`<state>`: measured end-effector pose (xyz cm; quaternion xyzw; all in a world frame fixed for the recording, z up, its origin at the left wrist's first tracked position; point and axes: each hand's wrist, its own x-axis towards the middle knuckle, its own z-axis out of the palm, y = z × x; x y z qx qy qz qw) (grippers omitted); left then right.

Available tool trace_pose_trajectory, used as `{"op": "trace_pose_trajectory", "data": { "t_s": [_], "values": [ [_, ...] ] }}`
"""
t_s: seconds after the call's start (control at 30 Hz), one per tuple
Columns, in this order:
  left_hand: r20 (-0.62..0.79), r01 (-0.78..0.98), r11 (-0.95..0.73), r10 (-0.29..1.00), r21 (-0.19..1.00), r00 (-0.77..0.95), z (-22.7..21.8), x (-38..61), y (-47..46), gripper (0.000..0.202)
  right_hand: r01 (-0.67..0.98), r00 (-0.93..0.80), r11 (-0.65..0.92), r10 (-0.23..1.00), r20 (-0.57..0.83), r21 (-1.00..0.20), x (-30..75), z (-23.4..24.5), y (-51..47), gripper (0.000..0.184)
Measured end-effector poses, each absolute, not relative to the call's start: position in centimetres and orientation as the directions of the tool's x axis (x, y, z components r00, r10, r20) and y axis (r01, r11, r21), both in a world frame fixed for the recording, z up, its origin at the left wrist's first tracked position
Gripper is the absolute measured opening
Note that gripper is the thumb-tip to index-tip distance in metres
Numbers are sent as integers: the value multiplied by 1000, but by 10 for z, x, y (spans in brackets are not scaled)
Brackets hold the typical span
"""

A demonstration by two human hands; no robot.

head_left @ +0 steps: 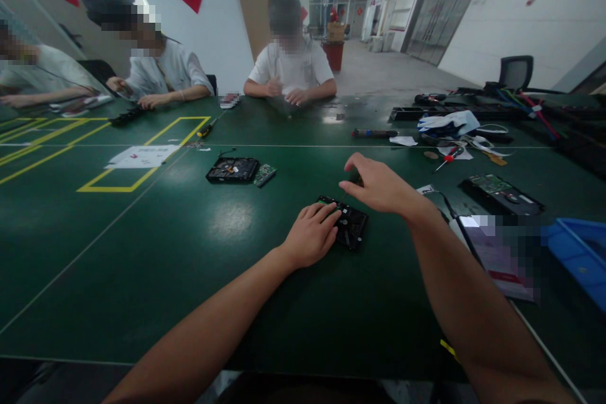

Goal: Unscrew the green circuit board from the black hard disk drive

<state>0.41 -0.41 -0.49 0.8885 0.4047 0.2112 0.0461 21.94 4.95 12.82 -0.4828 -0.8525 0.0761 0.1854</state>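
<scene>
A black hard drive [356, 221] with a bit of green circuit board showing lies on the green table in front of me. My left hand [312, 230] rests on its left part, fingers stretched out across the top, covering much of it. Above the drive's far edge, my right hand [376, 183] is closed around the dark handle of a screwdriver [356, 175]. Its thin shaft slants down toward the drive; the tip is too small to make out.
Left of centre lie an opened hard drive [231, 169] and a loose circuit board [264, 175]. To the right are another hard drive [504, 194], a red screwdriver [449, 158], a glove [447, 123], a screen-like device [497, 259] and a blue bin [580, 252]. Several people sit across the table.
</scene>
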Motion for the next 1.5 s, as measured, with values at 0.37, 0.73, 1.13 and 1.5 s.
{"op": "trace_pose_trajectory", "data": {
  "t_s": [0.37, 0.73, 1.13, 1.5],
  "values": [
    [327, 711, -664, 741, 230, 587, -5, 5, -4, 49, 663, -574, 637, 770, 281, -392, 208, 130, 44, 25],
    [336, 707, -669, 736, 228, 588, -6, 4, -6, 49, 764, -538, 609, 783, 312, -213, 211, 134, 43, 18],
    [384, 677, -687, 719, 264, 579, -1, 3, -10, 42, 747, -547, 618, 781, 302, -244, 204, 136, 37, 27],
    [417, 722, -617, 772, 312, 479, 3, -33, -14, 42, 706, -541, 645, 758, 363, -293, 206, 142, 35, 30]
  ]
}}
